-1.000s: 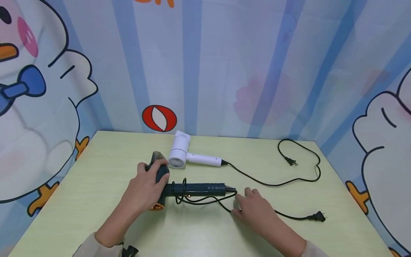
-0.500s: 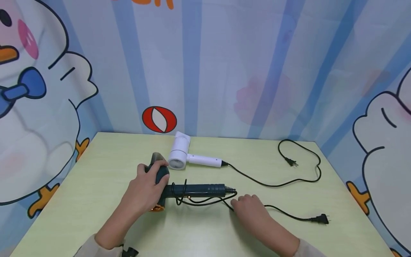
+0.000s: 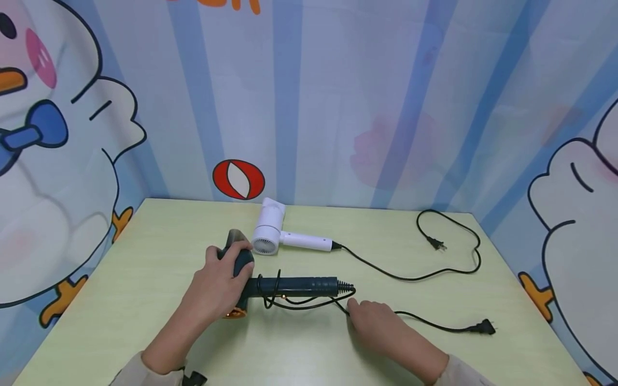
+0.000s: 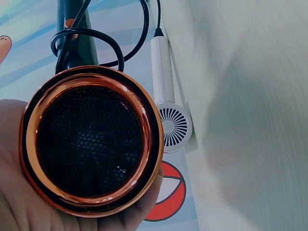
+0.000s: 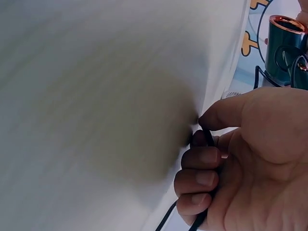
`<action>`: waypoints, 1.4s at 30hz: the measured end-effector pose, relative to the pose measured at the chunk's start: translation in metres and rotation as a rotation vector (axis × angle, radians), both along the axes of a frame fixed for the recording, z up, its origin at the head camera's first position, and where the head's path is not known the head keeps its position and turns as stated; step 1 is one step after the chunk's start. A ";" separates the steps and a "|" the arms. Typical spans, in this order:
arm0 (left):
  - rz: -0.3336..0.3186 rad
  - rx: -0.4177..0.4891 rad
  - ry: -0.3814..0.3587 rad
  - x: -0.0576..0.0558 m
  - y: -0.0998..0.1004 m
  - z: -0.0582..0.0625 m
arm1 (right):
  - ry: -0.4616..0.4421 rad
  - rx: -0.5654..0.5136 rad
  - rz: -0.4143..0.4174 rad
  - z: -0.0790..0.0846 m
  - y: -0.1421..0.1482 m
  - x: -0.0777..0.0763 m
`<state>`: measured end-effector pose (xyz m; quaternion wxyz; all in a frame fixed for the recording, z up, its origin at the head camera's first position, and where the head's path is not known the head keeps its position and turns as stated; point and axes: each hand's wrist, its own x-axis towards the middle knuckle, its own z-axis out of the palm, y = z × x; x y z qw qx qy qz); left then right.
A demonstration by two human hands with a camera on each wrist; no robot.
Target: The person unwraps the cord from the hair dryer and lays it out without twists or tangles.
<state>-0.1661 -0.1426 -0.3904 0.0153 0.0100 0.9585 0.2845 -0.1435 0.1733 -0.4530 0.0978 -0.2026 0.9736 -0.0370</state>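
My left hand (image 3: pixel 218 284) grips the barrel of a dark green hair dryer (image 3: pixel 299 286), its handle pointing right across the table. In the left wrist view the copper-rimmed grille of the dark hair dryer (image 4: pixel 91 139) faces the camera, with the fingers curled round below it. Loops of its black power cord (image 4: pixel 98 34) wrap the handle. To the right of the handle's end, my right hand (image 3: pixel 379 324) holds the cord low over the table. Curled fingers (image 5: pixel 199 180) and the thumb close round the power cord (image 5: pixel 208 137) in the right wrist view.
Behind the dark dryer lies a white hair dryer (image 3: pixel 306 240), its black cord (image 3: pixel 410 278) winding right to a plug (image 3: pixel 436 243). The dark dryer's plug (image 3: pixel 483 327) lies at the right. A patterned curtain (image 3: pixel 318 107) stands behind the pale table (image 3: pixel 169 236).
My right hand has curled round the cord and drawn slightly down from the handle's end. The plug on that cord has shifted a little right. My left hand has stayed on the dryer.
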 end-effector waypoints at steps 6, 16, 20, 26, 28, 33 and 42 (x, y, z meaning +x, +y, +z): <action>0.001 -0.001 0.003 0.000 0.000 0.000 | 0.011 -0.012 -0.025 0.000 0.000 -0.001; -0.002 0.003 -0.009 0.002 -0.002 0.004 | 0.098 -0.008 -0.156 0.006 0.004 -0.024; -0.004 0.011 -0.014 0.003 -0.001 0.004 | 0.146 0.015 -0.181 0.010 0.006 -0.037; -0.007 0.009 -0.009 0.004 -0.001 0.003 | 0.128 -0.012 -0.293 0.015 0.006 -0.057; -0.007 0.006 -0.010 0.004 -0.001 0.004 | 0.106 -0.018 -0.329 0.017 0.006 -0.062; -0.010 0.007 -0.009 0.005 -0.002 0.004 | 0.079 -0.010 -0.378 0.021 0.009 -0.072; -0.013 0.005 -0.013 0.006 -0.001 0.002 | 0.076 -0.044 -0.419 0.025 0.014 -0.083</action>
